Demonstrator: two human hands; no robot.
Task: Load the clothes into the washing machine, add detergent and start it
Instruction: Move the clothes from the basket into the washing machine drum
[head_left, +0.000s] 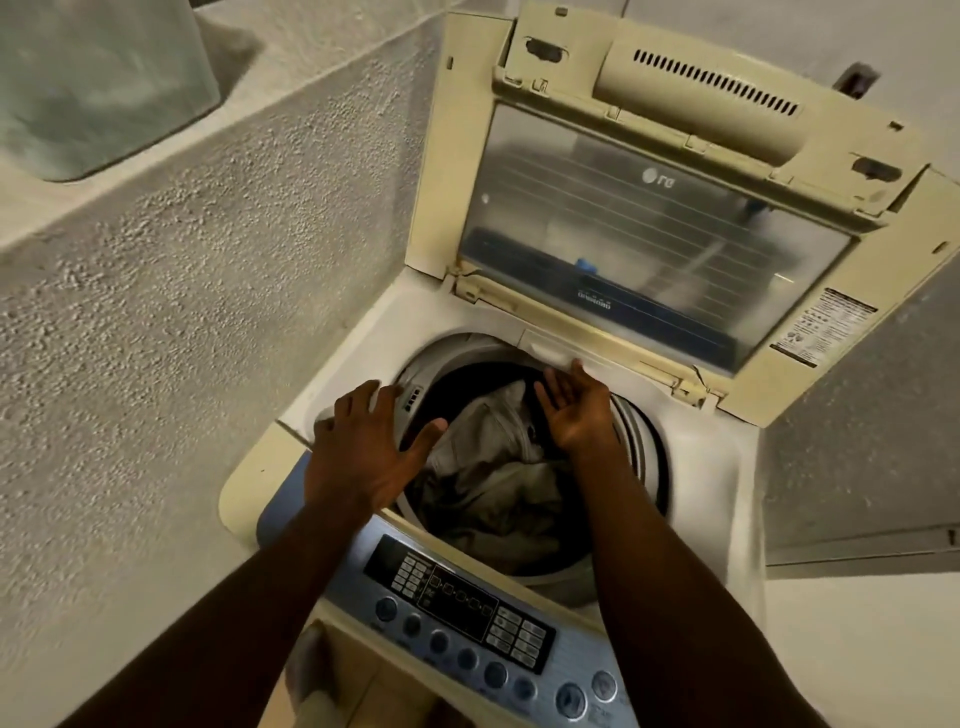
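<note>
A cream top-loading washing machine (696, 467) stands below me with its lid (649, 228) raised upright at the back. Light beige and dark clothes (493, 467) lie crumpled inside the drum. My left hand (363, 447) hovers palm down over the drum's left rim, fingers spread, holding nothing. Over the drum's far right side, my right hand (576, 410) is open with the palm turned inward, its fingertips near the back rim. The blue-grey control panel (467, 618) with round buttons runs along the front edge, between my forearms. No detergent is in view.
A rough textured wall (182, 312) runs close along the machine's left side, with a ledge above it. A grey surface (857, 467) lies to the right of the machine. A pale cloth (311, 670) shows by the bottom edge, in front of the machine.
</note>
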